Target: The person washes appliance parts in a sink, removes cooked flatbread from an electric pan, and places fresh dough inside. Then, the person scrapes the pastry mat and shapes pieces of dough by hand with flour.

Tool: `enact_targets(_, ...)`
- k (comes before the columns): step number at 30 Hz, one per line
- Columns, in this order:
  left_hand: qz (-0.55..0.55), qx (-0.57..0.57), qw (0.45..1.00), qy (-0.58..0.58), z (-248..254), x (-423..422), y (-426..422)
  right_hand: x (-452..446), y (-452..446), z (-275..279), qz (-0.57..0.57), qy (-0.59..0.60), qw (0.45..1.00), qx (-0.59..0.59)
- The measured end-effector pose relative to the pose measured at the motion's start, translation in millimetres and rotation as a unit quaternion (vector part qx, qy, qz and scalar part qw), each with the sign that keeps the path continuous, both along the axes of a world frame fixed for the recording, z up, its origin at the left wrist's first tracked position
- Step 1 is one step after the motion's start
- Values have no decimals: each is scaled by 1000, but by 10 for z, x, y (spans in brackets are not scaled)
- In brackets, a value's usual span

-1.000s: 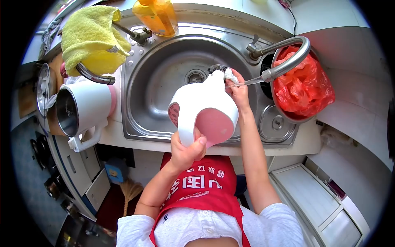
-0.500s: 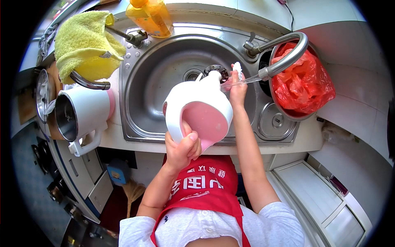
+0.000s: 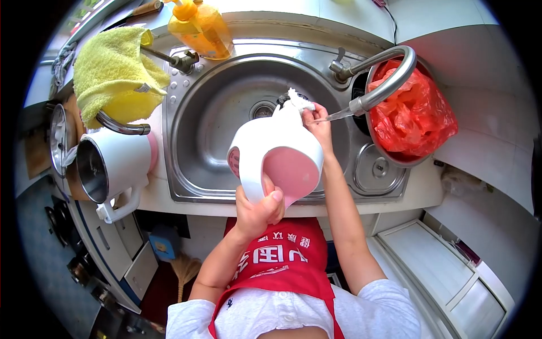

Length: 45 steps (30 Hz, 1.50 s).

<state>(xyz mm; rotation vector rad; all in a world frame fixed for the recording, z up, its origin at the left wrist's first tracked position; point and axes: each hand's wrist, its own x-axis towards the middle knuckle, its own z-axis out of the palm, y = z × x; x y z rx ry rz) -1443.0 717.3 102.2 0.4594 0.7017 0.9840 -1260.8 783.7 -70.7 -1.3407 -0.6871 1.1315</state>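
Observation:
My left hand [image 3: 259, 212] is wrapped round the handle of a white and pink appliance [image 3: 248, 147], tilted over the steel sink [image 3: 197, 130]. Its narrow end points away from me, toward the drain. My right hand [image 3: 319, 121] pinches a white cloth [image 3: 296, 103] against that narrow end. Water runs from the curved faucet [image 3: 389, 85] at the right onto my right hand. Part of a dark, shiny piece shows behind the cloth.
A white jug [image 3: 121, 158] lies tilted on the left counter, below a yellow towel [image 3: 116, 79] on another faucet. An orange bottle [image 3: 203, 31] stands behind the sink. Right of it sits a bowl with a red plastic bag [image 3: 412, 113].
My right hand has moved from beside the appliance's narrow end, fingers raised with the cloth, to pressing the cloth on that end. The appliance has turned slightly in my left hand.

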Motion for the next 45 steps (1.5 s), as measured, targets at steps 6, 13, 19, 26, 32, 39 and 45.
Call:
enact_targets(6,-9,-6,1000,-2,-24,52,-79,-22,73,-120,61,78,988,-122)
enact_targets(13,-13,8,1000,-19,-35,9,-42,-55,-5,-65,18,102,994,-20)
enact_targets(19,-2,-26,995,-92,-27,-21,-13,-82,-32,-136,24,126,991,-24)
enact_targets(26,-54,-6,998,-12,-49,23,-147,-226,118,-384,-99,-75,991,-43)
enact_targets(32,-126,105,974,155,-157,-112,-203,-38,236,-3,-169,59,982,-57)
enact_targets(39,-190,247,913,263,-157,-209,-3,472,137,457,-1,-78,993,-84)
enact_targets(45,-274,351,843,303,-259,-235,-17,327,171,524,253,-363,897,6)
